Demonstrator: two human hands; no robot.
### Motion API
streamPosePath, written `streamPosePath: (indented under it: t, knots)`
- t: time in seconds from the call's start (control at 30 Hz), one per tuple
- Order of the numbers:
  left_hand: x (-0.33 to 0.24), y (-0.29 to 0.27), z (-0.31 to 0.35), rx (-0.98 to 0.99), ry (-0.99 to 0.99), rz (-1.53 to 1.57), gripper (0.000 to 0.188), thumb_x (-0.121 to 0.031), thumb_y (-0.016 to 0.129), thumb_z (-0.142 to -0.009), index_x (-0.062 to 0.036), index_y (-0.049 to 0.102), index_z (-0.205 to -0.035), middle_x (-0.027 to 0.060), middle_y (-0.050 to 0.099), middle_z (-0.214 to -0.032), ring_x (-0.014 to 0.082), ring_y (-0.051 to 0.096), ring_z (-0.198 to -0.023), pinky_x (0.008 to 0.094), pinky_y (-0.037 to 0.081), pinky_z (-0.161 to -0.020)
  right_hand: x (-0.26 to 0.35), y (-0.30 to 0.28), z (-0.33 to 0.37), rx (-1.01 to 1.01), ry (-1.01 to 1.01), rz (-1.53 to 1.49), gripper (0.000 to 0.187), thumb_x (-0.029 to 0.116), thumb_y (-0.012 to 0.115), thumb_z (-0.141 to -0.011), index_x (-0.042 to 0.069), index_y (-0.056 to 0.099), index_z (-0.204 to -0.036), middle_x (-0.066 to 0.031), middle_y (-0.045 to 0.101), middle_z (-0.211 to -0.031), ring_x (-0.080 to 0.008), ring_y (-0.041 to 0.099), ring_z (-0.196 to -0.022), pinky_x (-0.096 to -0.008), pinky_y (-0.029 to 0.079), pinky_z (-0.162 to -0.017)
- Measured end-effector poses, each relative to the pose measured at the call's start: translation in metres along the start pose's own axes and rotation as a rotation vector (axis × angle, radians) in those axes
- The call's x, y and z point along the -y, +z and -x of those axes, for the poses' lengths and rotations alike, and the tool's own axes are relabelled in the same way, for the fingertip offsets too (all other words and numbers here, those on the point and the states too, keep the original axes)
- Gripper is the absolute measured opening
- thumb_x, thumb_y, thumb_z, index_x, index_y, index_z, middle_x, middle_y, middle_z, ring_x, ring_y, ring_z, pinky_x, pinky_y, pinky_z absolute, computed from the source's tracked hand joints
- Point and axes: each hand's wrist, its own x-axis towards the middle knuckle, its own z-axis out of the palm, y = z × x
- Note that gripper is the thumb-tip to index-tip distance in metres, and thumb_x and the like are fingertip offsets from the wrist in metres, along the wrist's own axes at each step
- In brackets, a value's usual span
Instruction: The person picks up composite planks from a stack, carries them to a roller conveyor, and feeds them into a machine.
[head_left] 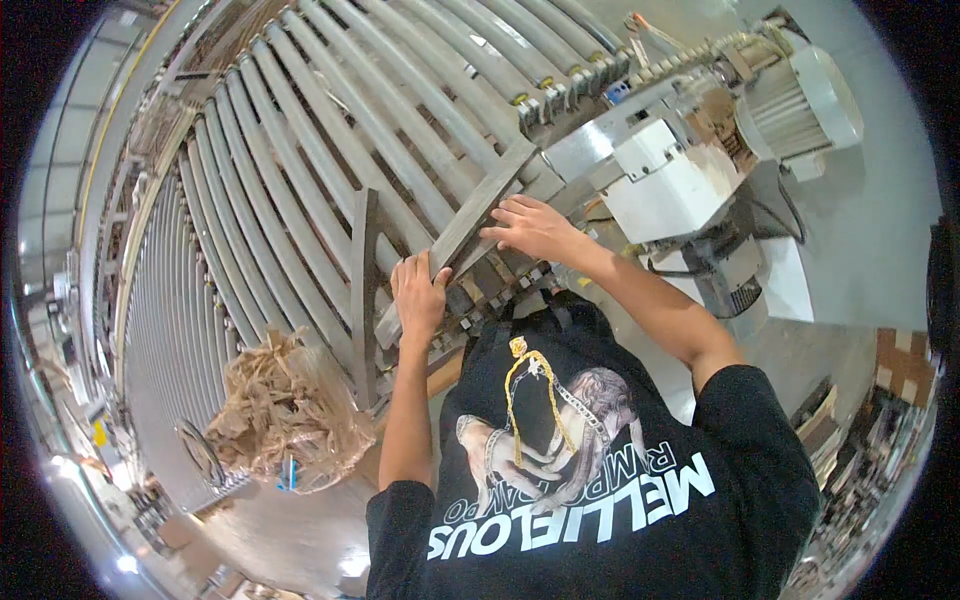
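Note:
A flat grey board (485, 207) lies at a slant across the conveyor rollers, close in front of me. My left hand (418, 298) is closed at its lower left end, fingers over the edge and thumb on the near side. Along the board's right edge, my right hand (530, 228) touches it with fingers stretched out and slightly apart. Left of my left hand is a second grey board (364, 300), long and narrow, seen nearly edge-on. The undersides of both boards are hidden.
A roller conveyor (290, 150) stretches away ahead and to the left. At the right stands a machine with a white housing (665, 185) and a finned motor (795, 100). A clear bag of crumpled brown paper (285, 410) sits at the lower left. Cardboard boxes (900, 362) are at far right.

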Motion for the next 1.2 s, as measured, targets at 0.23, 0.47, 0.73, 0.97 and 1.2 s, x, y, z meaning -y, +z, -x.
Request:
streamPosePath:
  t: [0.23, 0.47, 0.73, 0.97, 1.2]
  knots:
    - [0.000, 0.000, 0.014, 0.035, 0.041, -0.064, 0.073, -0.034, 0.083, -0.087, -0.0036, 0.053, -0.146, 0.0197, 0.062, -0.130, 0.0417, 0.055, -0.131, 0.0513, 0.038, -0.119, 0.007, 0.027, 0.020, -0.157, -0.008, 0.054, 0.034, 0.030, 0.072, -0.091, 0.024, 0.073, -0.125, -0.0048, 0.071, -0.118, -0.0250, 0.066, -0.118, -0.0406, 0.051, -0.107]
    - [-0.003, -0.006, 0.017, 0.136, 0.098, -0.132, 0.087, -0.012, 0.089, -0.068, -0.0078, 0.052, -0.147, 0.0153, 0.064, -0.127, 0.0389, 0.060, -0.123, 0.0495, 0.043, -0.116, 0.016, 0.017, 0.046, -0.304, 0.050, 0.002, 0.022, 0.017, 0.073, -0.087, 0.015, 0.076, -0.109, -0.0005, 0.075, -0.102, -0.0225, 0.070, -0.106, -0.0379, 0.057, -0.095]
    - [-0.002, -0.026, 0.025, 0.074, -0.164, 0.081, 0.068, -0.018, 0.086, -0.079, -0.0068, 0.058, -0.140, 0.0174, 0.066, -0.126, 0.0394, 0.066, -0.115, 0.0501, 0.053, -0.098, -0.005, -0.014, 0.064, -0.131, 0.307, 0.239, 0.058, 0.004, 0.069, -0.087, 0.010, 0.059, -0.143, -0.0139, 0.060, -0.137, -0.0359, 0.053, -0.138, -0.0498, 0.042, -0.120]
    - [-0.003, -0.032, 0.032, 0.193, -0.498, 0.307, 0.057, -0.029, 0.070, -0.091, -0.0077, 0.058, -0.143, 0.0215, 0.068, -0.133, 0.0425, 0.066, -0.119, 0.0500, 0.052, -0.101, -0.040, -0.015, 0.046, 0.301, 0.250, 0.312, 0.049, 0.008, 0.067, -0.090, 0.012, 0.065, -0.138, -0.0095, 0.065, -0.137, -0.0276, 0.057, -0.136, -0.0500, 0.028, -0.130]
    - [0.024, -0.027, 0.028, 0.092, -0.365, 0.220, 0.060, -0.024, 0.079, -0.088, -0.0080, 0.059, -0.142, 0.0183, 0.069, -0.132, 0.0402, 0.067, -0.118, 0.0488, 0.053, -0.101, 0.042, 0.053, -0.005, 0.042, -0.208, 0.084, 0.046, 0.014, 0.072, -0.088, 0.014, 0.067, -0.133, -0.0078, 0.066, -0.133, -0.0274, 0.060, -0.132, -0.0485, 0.037, -0.126]
